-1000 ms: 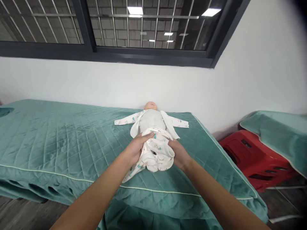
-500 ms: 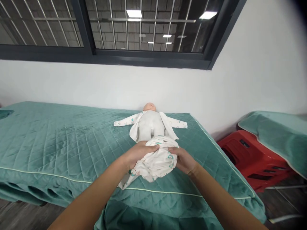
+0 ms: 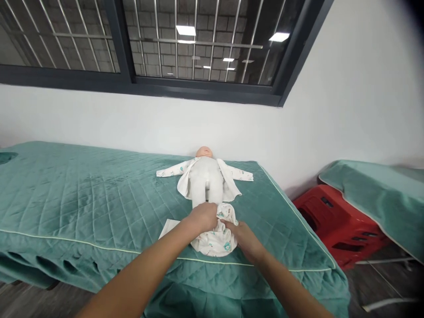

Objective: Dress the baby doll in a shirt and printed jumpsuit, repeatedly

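A baby doll lies on its back on the green quilted bed, head toward the wall. Its white printed top lies spread open under its body, sleeves out to both sides. White printed baby trousers are bunched at the doll's feet, near the bed's front edge. My left hand is closed on the upper edge of the bunched trousers. On the trousers' right side my right hand grips the cloth too. The doll's pale legs show bare down to my hands.
A dark-framed barred window runs along the white wall behind the bed. To the right stand a red plastic stool and a second green-covered bed. Dark floor shows between them.
Both hands have drawn the trousers down from the doll's waist to its feet, toward me. The doll's belly and legs are now uncovered.
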`<action>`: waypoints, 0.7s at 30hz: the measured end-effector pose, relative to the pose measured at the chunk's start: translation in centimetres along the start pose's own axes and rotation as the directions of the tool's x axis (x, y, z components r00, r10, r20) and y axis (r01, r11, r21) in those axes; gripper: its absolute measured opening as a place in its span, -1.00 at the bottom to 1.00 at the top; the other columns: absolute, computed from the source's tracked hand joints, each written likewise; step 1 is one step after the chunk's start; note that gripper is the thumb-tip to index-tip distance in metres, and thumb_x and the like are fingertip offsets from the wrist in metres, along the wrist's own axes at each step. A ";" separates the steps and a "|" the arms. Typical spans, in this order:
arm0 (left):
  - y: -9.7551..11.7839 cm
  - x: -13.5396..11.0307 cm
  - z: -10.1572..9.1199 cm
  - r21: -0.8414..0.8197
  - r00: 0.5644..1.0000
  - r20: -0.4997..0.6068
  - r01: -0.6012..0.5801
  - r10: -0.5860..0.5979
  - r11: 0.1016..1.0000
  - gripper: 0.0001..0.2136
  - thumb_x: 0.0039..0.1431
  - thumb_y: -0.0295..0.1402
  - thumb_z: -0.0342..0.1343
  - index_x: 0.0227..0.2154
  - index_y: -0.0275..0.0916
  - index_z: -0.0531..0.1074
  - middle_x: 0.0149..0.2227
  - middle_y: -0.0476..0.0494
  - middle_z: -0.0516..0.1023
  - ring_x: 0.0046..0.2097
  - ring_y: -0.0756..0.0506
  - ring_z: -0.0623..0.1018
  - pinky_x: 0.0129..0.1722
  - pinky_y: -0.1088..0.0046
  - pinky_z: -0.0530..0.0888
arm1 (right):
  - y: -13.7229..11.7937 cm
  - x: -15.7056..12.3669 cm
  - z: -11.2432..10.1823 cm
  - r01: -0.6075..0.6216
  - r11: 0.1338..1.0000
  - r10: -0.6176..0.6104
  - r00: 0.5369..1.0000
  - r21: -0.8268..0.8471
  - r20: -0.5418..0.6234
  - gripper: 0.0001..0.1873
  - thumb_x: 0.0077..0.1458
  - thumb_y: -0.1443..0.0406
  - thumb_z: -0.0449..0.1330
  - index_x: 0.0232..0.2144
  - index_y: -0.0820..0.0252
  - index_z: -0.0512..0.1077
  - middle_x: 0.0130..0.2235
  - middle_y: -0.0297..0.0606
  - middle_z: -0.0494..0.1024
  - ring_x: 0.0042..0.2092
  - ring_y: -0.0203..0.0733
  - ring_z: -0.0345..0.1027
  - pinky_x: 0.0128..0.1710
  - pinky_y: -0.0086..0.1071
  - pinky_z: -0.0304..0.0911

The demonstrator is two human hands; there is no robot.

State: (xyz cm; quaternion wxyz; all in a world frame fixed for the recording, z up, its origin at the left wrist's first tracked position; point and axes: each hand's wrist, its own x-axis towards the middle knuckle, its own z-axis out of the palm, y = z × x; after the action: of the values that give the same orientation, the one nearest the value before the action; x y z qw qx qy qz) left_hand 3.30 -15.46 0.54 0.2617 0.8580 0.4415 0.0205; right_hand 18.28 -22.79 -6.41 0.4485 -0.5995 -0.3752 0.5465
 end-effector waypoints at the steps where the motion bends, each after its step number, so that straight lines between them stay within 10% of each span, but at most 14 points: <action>1: 0.0 -0.1 0.2 -0.010 1.000 0.007 -0.011 0.011 1.000 -0.71 0.05 -0.47 0.09 -0.14 -0.35 0.51 -0.10 -0.46 0.57 -0.05 -0.30 0.57 -0.12 0.28 0.44 | 0.0 -0.1 0.1 0.020 0.997 -0.021 1.000 -0.073 -0.012 -0.53 -0.05 0.00 0.29 -0.22 0.25 0.59 -0.30 -0.12 0.66 -0.19 0.08 0.54 -0.15 -0.15 0.40; 9: -0.9 -0.5 0.1 -0.207 0.989 0.045 -0.131 0.143 0.970 -0.80 0.07 -0.45 0.05 -0.27 -0.26 0.54 -0.15 -0.25 0.62 -0.11 -0.22 0.56 -0.15 0.38 0.41 | 0.4 -1.4 -0.6 0.140 0.933 -0.155 0.988 -0.333 -0.018 -0.42 0.04 -0.11 0.17 -0.22 0.28 0.59 -0.23 -0.13 0.66 -0.07 0.15 0.48 -0.05 -0.12 0.33; 17: -1.6 -1.2 -0.7 -0.518 0.984 0.073 -0.100 0.161 0.849 -0.78 0.10 -0.30 0.07 -0.28 -0.26 0.55 -0.26 -0.09 0.63 -0.25 -0.13 0.54 -0.31 0.47 0.39 | 1.8 -0.8 0.8 0.190 0.957 -0.173 0.980 0.220 -0.098 -0.52 0.00 0.00 0.30 -0.12 0.16 0.53 -0.24 -0.23 0.66 -0.11 0.04 0.51 -0.03 -0.10 0.36; 21: -1.4 -1.7 -1.2 -0.853 0.977 0.162 0.070 0.135 0.518 -0.71 0.03 -0.19 0.23 -0.23 -0.25 0.56 -0.26 -0.12 0.62 -0.25 -0.12 0.55 -0.29 0.45 0.43 | 1.2 -0.8 1.8 0.207 0.875 -0.179 0.978 0.438 -0.105 -0.49 0.01 -0.01 0.29 -0.04 0.10 0.47 -0.20 -0.23 0.65 -0.10 0.00 0.50 -0.09 -0.16 0.39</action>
State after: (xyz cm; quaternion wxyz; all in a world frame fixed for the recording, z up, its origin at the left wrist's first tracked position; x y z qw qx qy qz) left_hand 0.92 -15.64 1.25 0.6930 0.6242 0.3281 0.1498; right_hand 16.32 -23.69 -7.34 0.6376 -0.4565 -0.2839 0.5519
